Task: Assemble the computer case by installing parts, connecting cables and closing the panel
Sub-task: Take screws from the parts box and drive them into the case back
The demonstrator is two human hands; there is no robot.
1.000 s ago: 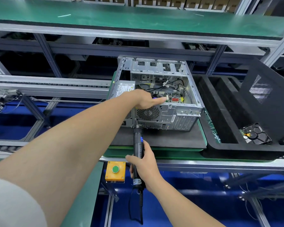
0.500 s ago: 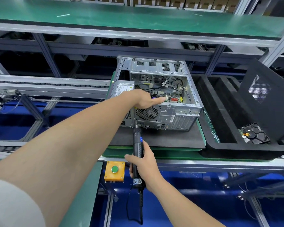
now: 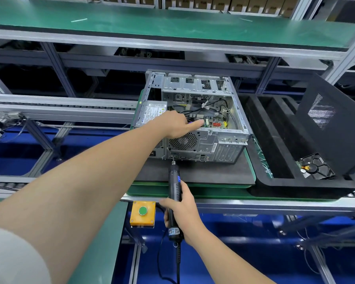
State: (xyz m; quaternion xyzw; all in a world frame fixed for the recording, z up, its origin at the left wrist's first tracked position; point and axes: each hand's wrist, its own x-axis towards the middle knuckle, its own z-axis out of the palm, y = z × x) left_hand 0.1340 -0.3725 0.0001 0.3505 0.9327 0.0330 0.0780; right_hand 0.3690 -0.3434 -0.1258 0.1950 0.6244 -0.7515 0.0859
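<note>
The open silver computer case (image 3: 223, 140) lies on a black mat (image 3: 203, 173), its rear panel facing me. Inside it I see the power supply (image 3: 154, 113), loose black cables and the motherboard (image 3: 215, 123). My left hand (image 3: 172, 124) reaches over the case's rear top edge. Its fingers curl down inside and one digit stretches along the edge toward the motherboard. My right hand (image 3: 182, 210) grips a black electric screwdriver (image 3: 174, 177). The bit touches the lower left of the rear panel, below the fan grille.
A black foam tray (image 3: 275, 181) to the right holds a hard drive (image 3: 316, 167). The black side panel (image 3: 332, 128) leans upright in it. A yellow box with a green button (image 3: 142, 212) hangs on the bench's front rail. A green shelf runs overhead.
</note>
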